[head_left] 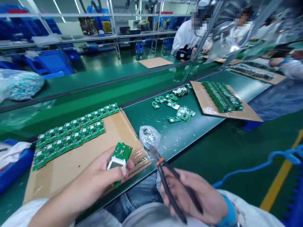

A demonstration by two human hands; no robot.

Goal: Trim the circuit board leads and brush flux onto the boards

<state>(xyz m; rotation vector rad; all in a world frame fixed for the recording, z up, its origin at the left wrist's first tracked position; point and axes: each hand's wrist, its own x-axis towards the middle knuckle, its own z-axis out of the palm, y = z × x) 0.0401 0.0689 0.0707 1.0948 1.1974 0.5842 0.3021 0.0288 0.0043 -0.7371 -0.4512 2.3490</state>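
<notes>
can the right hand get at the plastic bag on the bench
Probably yes: the right hand, gripping black-handled cutters, sits close to the crumpled plastic bag, the cutters' tip reaching its lower edge, with no board in between, though the cutters occupy that hand.

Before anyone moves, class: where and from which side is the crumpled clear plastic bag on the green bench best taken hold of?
Pinch the crumpled plastic bag at its top, coming from above on the far side. It looks soft and loosely bunched, so a pinch should gather it; the black tweezers in the right hand crowd the near side.
</notes>
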